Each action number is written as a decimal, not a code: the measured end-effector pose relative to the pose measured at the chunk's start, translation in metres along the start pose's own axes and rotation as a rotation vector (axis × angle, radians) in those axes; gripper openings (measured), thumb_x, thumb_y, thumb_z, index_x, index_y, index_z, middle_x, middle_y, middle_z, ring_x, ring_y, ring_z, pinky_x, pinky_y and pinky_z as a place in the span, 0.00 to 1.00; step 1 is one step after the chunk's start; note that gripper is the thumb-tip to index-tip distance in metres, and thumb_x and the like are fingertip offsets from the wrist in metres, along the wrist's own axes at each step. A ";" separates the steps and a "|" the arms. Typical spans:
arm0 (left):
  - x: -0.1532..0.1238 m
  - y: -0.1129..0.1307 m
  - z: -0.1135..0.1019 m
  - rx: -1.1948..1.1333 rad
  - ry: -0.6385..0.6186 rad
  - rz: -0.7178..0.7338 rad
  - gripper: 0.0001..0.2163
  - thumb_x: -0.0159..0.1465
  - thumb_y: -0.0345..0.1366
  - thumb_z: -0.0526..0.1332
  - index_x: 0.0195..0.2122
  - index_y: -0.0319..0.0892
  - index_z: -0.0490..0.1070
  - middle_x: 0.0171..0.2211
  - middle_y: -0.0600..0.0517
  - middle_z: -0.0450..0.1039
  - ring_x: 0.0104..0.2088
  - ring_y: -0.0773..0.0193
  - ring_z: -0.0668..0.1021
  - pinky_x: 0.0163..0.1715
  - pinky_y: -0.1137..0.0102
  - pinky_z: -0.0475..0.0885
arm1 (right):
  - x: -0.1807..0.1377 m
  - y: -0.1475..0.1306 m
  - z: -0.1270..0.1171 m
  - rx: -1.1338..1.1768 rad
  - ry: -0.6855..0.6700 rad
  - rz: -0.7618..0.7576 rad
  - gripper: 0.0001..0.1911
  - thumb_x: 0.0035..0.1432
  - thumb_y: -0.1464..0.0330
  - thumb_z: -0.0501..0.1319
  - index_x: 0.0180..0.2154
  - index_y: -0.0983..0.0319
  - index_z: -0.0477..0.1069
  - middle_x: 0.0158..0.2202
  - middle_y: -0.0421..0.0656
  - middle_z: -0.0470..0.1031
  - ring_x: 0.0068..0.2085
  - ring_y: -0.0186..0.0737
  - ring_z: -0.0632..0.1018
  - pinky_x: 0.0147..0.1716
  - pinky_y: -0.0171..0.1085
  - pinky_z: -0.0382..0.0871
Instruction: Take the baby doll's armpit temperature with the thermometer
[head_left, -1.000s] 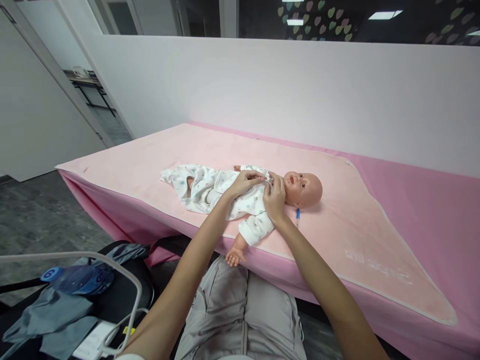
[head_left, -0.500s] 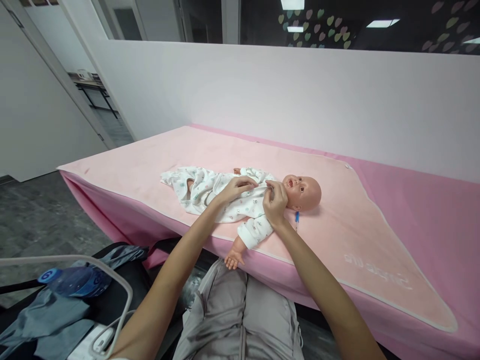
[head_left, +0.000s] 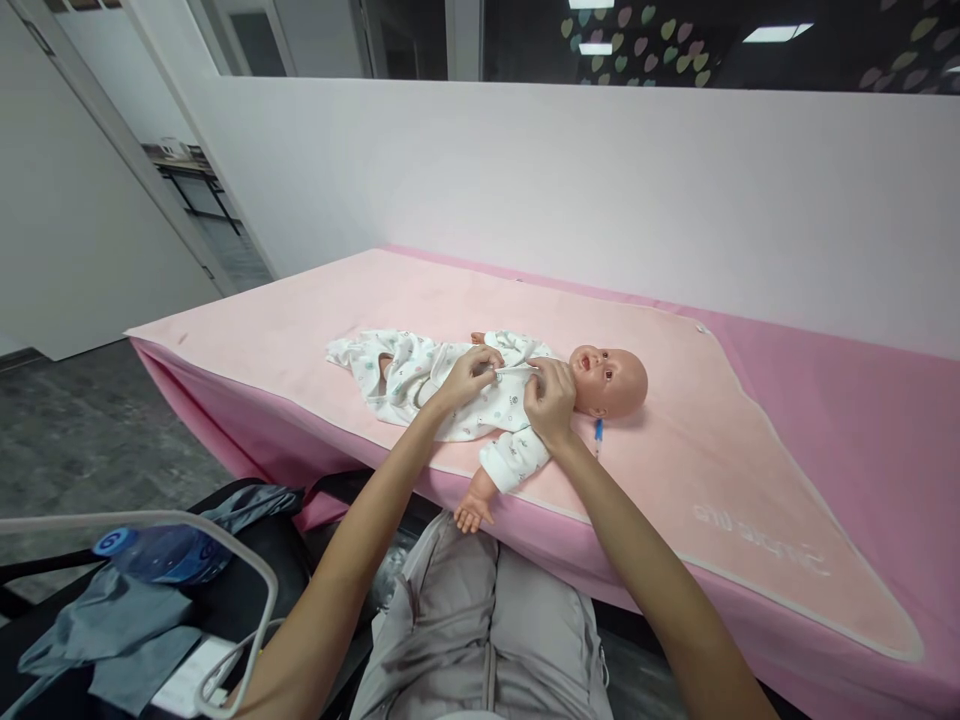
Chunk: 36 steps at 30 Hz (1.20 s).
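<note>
A baby doll [head_left: 622, 385] lies on its back, its head to the right and its mouth open. It wears a white patterned baby outfit [head_left: 469, 425]. My left hand [head_left: 469, 378] is over the chest, fingertips pinched on the outfit's front edge. My right hand [head_left: 551, 402] is closed at the collar, just below the doll's chin, gripping the cloth there. A thin strip of white fabric stretches between both hands. The doll's near arm hangs past the table edge. Small details at my fingertips are partly hidden.
Beneath the doll is a pale pink mat [head_left: 720, 460] over a pink-covered table [head_left: 862, 400]. A thin blue-tipped item [head_left: 598, 432] lies beside the doll's head. At lower left, a chair holds a water bottle [head_left: 161, 553] and grey cloth [head_left: 112, 620]. A white wall [head_left: 525, 190] stands behind.
My left hand has drawn slightly left, away from my right hand, and the white strip between them shows more. My right hand stays at the collar. The view has shifted slightly.
</note>
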<state>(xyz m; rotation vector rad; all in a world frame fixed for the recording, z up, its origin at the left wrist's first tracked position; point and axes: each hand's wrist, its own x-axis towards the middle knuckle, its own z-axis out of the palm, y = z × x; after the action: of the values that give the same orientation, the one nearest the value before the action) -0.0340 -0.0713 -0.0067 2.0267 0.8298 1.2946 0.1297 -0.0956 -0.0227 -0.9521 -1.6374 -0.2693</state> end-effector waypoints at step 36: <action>0.001 0.011 -0.006 -0.115 -0.164 -0.116 0.05 0.54 0.31 0.56 0.31 0.38 0.67 0.32 0.50 0.67 0.35 0.64 0.71 0.39 0.70 0.66 | 0.000 -0.002 0.003 -0.069 -0.127 -0.114 0.09 0.57 0.74 0.51 0.36 0.62 0.68 0.32 0.44 0.73 0.37 0.41 0.70 0.40 0.40 0.61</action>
<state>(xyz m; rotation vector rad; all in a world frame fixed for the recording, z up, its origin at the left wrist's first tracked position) -0.0374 -0.0767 0.0038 1.9347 0.7673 1.0722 0.1264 -0.0947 -0.0227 -0.9452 -1.8121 -0.3512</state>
